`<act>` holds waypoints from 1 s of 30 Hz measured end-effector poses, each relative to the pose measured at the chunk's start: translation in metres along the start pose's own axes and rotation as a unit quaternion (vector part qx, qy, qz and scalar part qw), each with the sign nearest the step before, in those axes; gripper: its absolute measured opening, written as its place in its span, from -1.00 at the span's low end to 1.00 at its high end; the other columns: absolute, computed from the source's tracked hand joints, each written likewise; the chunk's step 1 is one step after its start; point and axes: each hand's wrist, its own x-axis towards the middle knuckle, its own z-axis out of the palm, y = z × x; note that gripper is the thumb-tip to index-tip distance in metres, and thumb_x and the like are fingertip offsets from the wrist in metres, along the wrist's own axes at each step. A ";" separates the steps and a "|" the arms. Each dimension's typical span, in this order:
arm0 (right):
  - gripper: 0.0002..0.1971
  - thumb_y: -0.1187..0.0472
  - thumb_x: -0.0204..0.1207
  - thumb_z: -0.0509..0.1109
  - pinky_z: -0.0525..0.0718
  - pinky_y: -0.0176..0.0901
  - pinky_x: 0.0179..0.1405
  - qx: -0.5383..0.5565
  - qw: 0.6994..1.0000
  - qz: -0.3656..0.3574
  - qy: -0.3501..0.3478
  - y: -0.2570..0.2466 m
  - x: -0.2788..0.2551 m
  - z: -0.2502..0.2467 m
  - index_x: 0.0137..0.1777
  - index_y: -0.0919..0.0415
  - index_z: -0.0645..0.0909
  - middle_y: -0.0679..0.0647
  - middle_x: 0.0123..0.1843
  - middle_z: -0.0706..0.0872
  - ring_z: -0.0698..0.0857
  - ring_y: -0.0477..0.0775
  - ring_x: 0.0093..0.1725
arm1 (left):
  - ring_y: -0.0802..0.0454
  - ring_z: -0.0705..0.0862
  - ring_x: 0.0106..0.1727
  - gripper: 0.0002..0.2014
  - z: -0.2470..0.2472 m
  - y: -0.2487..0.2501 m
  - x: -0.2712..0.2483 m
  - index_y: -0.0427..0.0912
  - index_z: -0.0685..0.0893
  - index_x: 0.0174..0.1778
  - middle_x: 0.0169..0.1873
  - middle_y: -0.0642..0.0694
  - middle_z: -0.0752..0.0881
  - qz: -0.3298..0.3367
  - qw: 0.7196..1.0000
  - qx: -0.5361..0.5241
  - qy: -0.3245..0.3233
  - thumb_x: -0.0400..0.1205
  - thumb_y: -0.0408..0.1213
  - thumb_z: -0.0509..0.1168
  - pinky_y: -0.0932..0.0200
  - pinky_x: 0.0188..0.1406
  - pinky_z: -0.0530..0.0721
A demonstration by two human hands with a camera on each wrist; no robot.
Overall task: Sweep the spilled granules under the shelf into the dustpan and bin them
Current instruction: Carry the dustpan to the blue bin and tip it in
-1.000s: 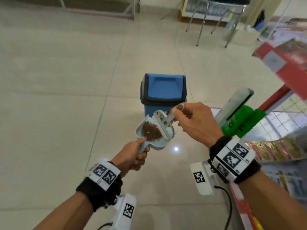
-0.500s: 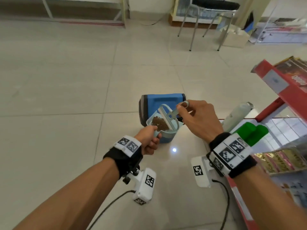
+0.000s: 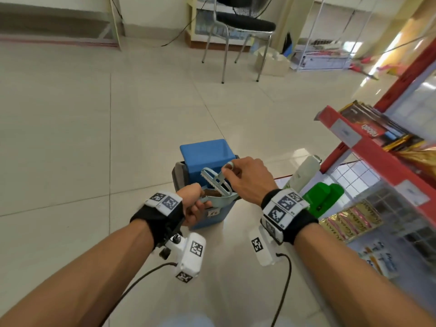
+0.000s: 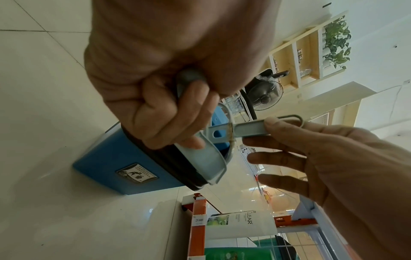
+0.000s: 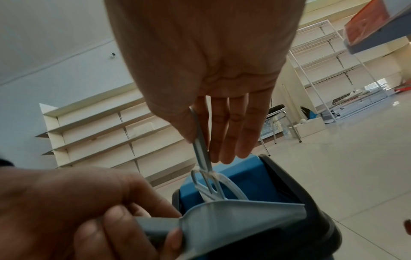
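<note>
At frame centre, the left hand [image 3: 193, 204] grips a pale plastic dustpan [image 3: 219, 199] of brown granules [image 3: 212, 192] over a boxy blue bin [image 3: 205, 156]; right hand [image 3: 247, 180] fingers pinch a toothed brush [image 3: 215, 179].

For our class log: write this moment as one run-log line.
left hand grips dustpan | right hand pinches brush | granules unemptied | above bin

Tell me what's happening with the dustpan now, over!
Left hand grips dustpan handle, right hand pinches brush handle. Dustpan above the blue bin, brown granules inside. Swing lid in the way.
</note>
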 end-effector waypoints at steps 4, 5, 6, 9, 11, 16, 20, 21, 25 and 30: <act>-0.66 -0.02 0.64 0.26 0.71 0.03 -0.25 -0.035 0.999 0.012 -0.033 0.001 0.005 0.005 -0.19 0.17 0.72 0.11 -0.30 0.72 0.69 0.18 -0.26 | 0.21 0.20 -0.83 -0.77 0.003 0.003 0.000 -0.14 0.50 -0.32 -0.74 0.06 0.34 0.002 1.000 0.012 0.020 0.64 -0.17 0.17 0.51 -0.78 0.11; -0.66 -0.03 0.63 0.26 0.72 0.05 -0.23 -0.037 0.998 0.014 -0.041 0.002 0.006 0.006 -0.19 0.17 0.73 0.12 -0.31 0.73 0.69 0.17 -0.27 | 0.20 0.20 -0.82 -0.82 0.004 0.002 0.002 -0.14 0.50 -0.30 -0.72 0.05 0.35 0.023 0.999 0.025 0.036 0.62 -0.20 0.21 0.51 -0.78 0.12; -0.65 -0.03 0.63 0.26 0.72 0.06 -0.24 -0.037 0.998 0.014 -0.044 0.003 0.007 0.007 -0.20 0.17 0.72 0.12 -0.32 0.72 0.69 0.17 -0.28 | 0.19 0.21 -0.81 -0.85 0.004 0.002 0.004 -0.15 0.51 -0.28 -0.69 0.03 0.36 0.045 0.997 0.043 0.052 0.60 -0.23 0.24 0.49 -0.77 0.14; -0.64 -0.04 0.63 0.26 0.68 0.01 -0.29 -0.044 0.998 0.002 -0.049 0.006 0.011 0.012 -0.17 0.18 0.74 0.11 -0.32 0.73 0.69 0.14 -0.30 | 0.09 0.26 -0.72 -0.78 -0.003 0.005 0.014 -0.17 0.48 -0.41 -0.59 -0.04 0.40 0.087 0.981 0.129 0.118 0.53 -0.27 0.32 0.40 -0.67 0.20; -0.64 -0.04 0.63 0.27 0.59 -0.09 -0.38 -0.039 0.998 0.006 -0.049 0.008 0.011 0.013 -0.20 0.18 0.72 0.11 -0.33 0.71 0.67 0.14 -0.31 | 0.03 0.35 -0.66 -0.74 -0.006 0.006 0.019 -0.21 0.51 -0.45 -0.60 -0.08 0.48 0.107 0.967 0.172 0.152 0.51 -0.26 0.38 0.34 -0.61 0.29; -0.64 -0.05 0.62 0.27 0.43 -0.17 -0.40 -0.024 0.999 0.016 -0.043 0.013 0.019 0.008 -0.29 0.15 0.66 0.08 -0.34 0.71 0.66 0.14 -0.29 | -0.20 0.77 -0.18 -0.68 -0.004 0.016 0.019 -0.28 0.72 -0.08 -0.17 -0.23 0.79 0.203 0.904 0.266 0.266 0.45 -0.08 0.48 0.13 -0.25 0.68; -0.62 -0.07 0.65 0.23 0.51 -0.15 -0.42 -0.012 1.000 -0.011 -0.024 0.015 0.028 0.004 -0.34 0.11 0.61 0.04 -0.37 0.70 0.66 0.13 -0.32 | -0.14 0.81 -0.06 -0.48 -0.003 0.028 0.010 -0.35 0.73 0.11 -0.05 -0.23 0.81 0.226 0.878 0.306 0.291 0.41 0.00 0.51 0.15 -0.26 0.69; -0.61 -0.09 0.65 0.22 0.59 -0.12 -0.38 -0.014 1.000 -0.019 -0.021 0.016 0.030 0.001 -0.30 0.12 0.63 0.03 -0.37 0.71 0.67 0.12 -0.32 | -0.14 0.82 -0.08 -0.50 -0.002 0.031 0.008 -0.36 0.74 0.07 -0.12 -0.22 0.82 0.230 0.873 0.323 0.283 0.42 0.00 0.50 0.10 -0.22 0.74; -0.68 -0.10 0.65 0.24 0.64 -0.09 -0.29 -0.007 0.999 -0.038 -0.022 0.021 0.038 -0.009 -0.21 0.03 0.66 -0.08 -0.32 0.73 0.70 0.07 -0.25 | -0.10 0.83 -0.27 -0.66 0.000 0.045 0.001 -0.31 0.84 -0.29 -0.46 -0.10 0.81 0.235 0.849 0.385 0.274 0.45 -0.04 0.44 0.02 -0.20 0.77; -0.79 -0.03 0.66 0.31 0.74 0.08 -0.06 -0.005 0.996 -0.077 -0.051 0.031 0.048 -0.018 -0.06 -0.02 0.74 -0.14 -0.15 0.80 0.77 0.01 -0.10 | -0.10 0.77 -0.23 -0.65 -0.007 0.048 0.015 -0.27 0.78 -0.24 -0.34 -0.14 0.76 0.230 0.813 0.455 0.282 0.47 0.02 0.45 0.10 -0.30 0.67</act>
